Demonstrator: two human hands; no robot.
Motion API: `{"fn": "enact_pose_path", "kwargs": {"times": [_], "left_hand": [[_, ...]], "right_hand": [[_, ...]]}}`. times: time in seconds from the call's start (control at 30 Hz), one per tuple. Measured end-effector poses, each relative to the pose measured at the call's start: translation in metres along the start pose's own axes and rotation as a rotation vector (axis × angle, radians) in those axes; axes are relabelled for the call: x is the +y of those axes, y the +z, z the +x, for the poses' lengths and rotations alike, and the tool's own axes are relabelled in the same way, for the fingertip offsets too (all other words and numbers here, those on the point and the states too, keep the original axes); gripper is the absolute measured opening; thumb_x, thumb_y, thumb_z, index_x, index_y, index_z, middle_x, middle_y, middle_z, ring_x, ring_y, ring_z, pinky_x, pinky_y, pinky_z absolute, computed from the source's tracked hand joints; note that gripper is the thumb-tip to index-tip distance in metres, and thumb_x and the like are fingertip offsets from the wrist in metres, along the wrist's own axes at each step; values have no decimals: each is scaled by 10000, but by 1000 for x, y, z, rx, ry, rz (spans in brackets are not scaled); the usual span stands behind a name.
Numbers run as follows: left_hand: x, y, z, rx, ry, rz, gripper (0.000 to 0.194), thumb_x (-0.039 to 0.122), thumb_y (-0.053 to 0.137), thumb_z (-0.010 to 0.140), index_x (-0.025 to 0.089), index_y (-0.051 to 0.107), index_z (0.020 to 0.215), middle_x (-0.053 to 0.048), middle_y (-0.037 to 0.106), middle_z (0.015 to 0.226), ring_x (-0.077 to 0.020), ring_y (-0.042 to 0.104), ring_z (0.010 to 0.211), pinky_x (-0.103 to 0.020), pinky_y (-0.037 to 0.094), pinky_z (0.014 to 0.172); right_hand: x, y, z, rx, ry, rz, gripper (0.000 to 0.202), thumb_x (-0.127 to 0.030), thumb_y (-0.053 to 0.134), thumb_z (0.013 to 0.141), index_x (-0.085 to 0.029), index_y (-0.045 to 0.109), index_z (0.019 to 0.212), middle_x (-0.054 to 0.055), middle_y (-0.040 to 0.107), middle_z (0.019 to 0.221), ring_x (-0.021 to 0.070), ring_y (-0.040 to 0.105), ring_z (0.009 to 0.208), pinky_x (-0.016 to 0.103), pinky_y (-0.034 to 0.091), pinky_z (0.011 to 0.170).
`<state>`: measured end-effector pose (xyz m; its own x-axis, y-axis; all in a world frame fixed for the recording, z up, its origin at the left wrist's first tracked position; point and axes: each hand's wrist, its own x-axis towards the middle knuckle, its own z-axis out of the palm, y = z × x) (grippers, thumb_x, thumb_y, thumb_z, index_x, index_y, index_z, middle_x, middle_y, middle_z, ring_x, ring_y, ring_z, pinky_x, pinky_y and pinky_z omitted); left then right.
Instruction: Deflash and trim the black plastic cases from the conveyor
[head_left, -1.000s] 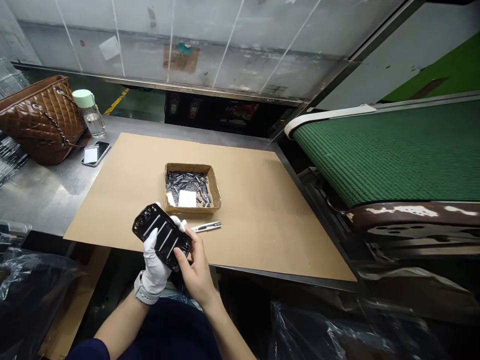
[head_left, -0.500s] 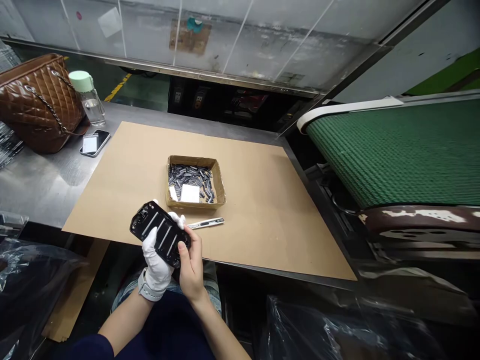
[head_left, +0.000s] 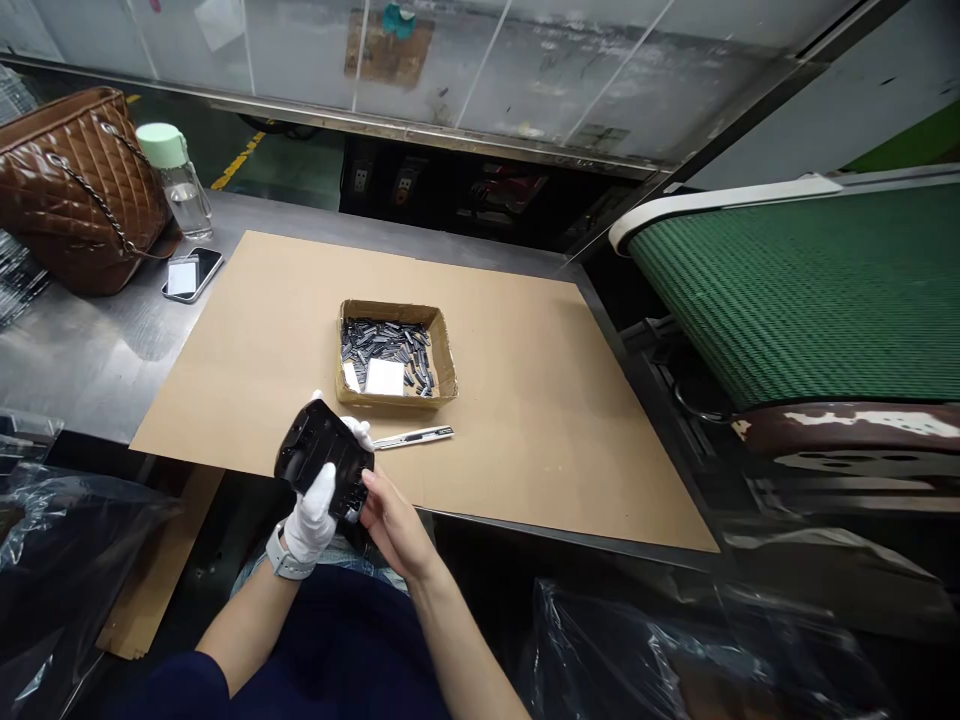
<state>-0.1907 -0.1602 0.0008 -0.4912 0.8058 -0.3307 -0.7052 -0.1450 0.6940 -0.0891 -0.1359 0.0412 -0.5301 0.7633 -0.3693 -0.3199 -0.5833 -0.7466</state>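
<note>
A black moulded plastic housing is held up over the near edge of the cardboard, a smooth, hollowed face towards me. My left hand, in a white glove, is closed around it, thumb across the face and fingertips showing past the far edge. At the lower right end my bare right hand grips the housing's rim, its fingers partly hidden. Just beyond lies a slim utility knife. Behind the knife stands a shallow cardboard box with many small dark strips and a white card inside.
A cardboard sheet covers the metal table. At the left are a brown quilted handbag, a bottle and a phone. A green conveyor belt runs at the right. Plastic bags flank me.
The housing has been turned over: its ribbed face with silvery strips has given way to a smooth, hollowed one. My right hand has shifted its hold at the lower end.
</note>
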Motion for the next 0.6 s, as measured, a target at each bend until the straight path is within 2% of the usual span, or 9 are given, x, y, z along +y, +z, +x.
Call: {"fn": "enact_pose_path", "kwargs": {"times": [0.07,0.13,0.2,0.27,0.37,0.6], "left_hand": [[5,11,-3,-30,19,-62,203,294,611,754,209,722,900,-57,722,958,-264,561,1173,-335,427,1035],[14,29,-8,-98,13,-130,316,364,562,780,185,709,995,-68,713,982,-270,631,1032,-375,482,966],[23,46,-12,-145,1,-191,351,388,537,783,169,706,1000,-66,705,956,-247,660,894,-380,519,891],[29,56,-13,-175,-22,-257,338,390,517,792,169,711,958,-55,693,925,-214,655,826,-356,535,835],[32,58,-11,-199,-62,-303,325,389,489,817,184,713,934,-48,687,921,-192,647,820,-322,539,795],[32,52,-6,-308,-71,-277,350,398,506,808,165,705,976,-68,695,962,-220,660,868,-374,525,883]], "right_hand": [[-2,6,-3,-5,-44,21,471,-435,547,786,-254,556,1221,46,651,1178,247,562,1125,391,474,932],[-2,10,-7,-14,-77,16,475,-411,522,775,-250,565,1220,48,650,1189,247,556,1138,402,454,967],[0,12,-9,-21,-98,12,500,-410,516,758,-234,571,1222,59,652,1192,254,559,1141,417,442,985],[3,12,-10,-21,-127,26,525,-419,536,742,-218,575,1225,72,649,1201,260,559,1147,422,439,994],[6,9,-10,-19,-150,53,543,-450,569,746,-216,572,1236,84,630,1235,259,546,1173,425,439,1001],[13,3,-12,-50,-95,166,605,-555,655,709,-263,569,1232,76,588,1297,247,555,1174,418,446,1013]]}}
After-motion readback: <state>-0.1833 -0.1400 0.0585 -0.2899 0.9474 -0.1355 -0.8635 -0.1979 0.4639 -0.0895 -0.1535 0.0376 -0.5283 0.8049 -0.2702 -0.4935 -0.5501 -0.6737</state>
